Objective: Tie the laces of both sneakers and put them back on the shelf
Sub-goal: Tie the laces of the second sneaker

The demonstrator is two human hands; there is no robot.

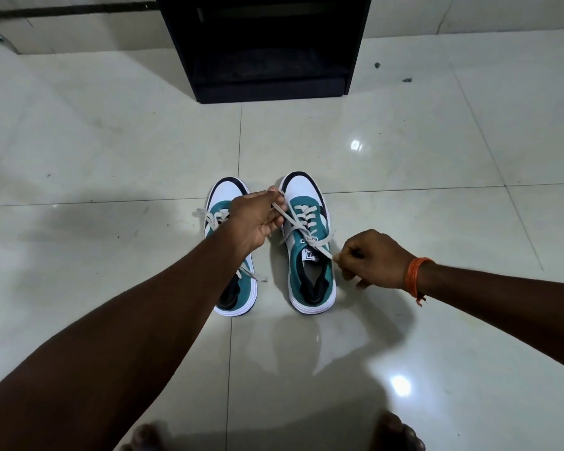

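Two teal, white and black sneakers stand side by side on the tiled floor, toes pointing away from me. My left hand (253, 219) pinches one white lace end of the right sneaker (310, 242) above the gap between the toes. My right hand (373, 260) grips that shoe's other lace end (323, 247), pulled taut to the right of the tongue. The two strands cross over the tongue. My left forearm covers part of the left sneaker (233, 278), whose laces (209, 218) lie loose.
A black open shelf unit (267, 43) stands on the floor straight ahead, beyond the shoes. Glossy pale floor tiles (420, 151) surround everything. My bare toes (401, 434) show at the bottom edge. An orange thread band circles my right wrist (415, 276).
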